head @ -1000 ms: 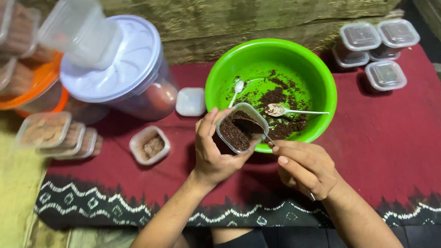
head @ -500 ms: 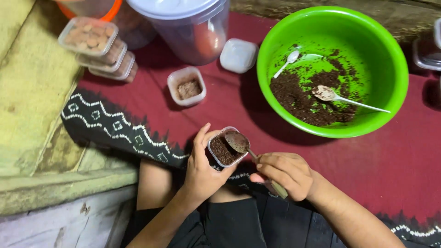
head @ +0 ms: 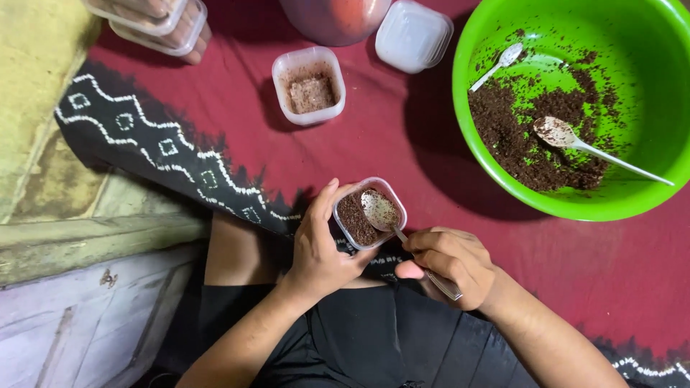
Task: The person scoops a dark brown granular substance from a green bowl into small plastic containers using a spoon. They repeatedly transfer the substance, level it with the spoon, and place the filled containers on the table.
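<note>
The left hand (head: pixel 321 248) gripped the cup (head: pixel 369 213) over the lap, off the cloth's (head: pixel 402 136) near edge, while the right hand (head: pixel 449 266), closed on the spoon (head: pixel 392 223), held its handle slanting right, bowl pressed into the crumbs.

Bare forearms, no sleeves; black garment (head: pixel 359 330) over the lap.

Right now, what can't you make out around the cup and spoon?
Head view only:
- Small plastic cup: near wall hidden by the left hand; fill depth unclear.
- Metal spoon: most of the handle inside the right hand.
- Green bowl: right and top rim cut off.
- Stacked lidded tubs: cut off at top edge.
</note>
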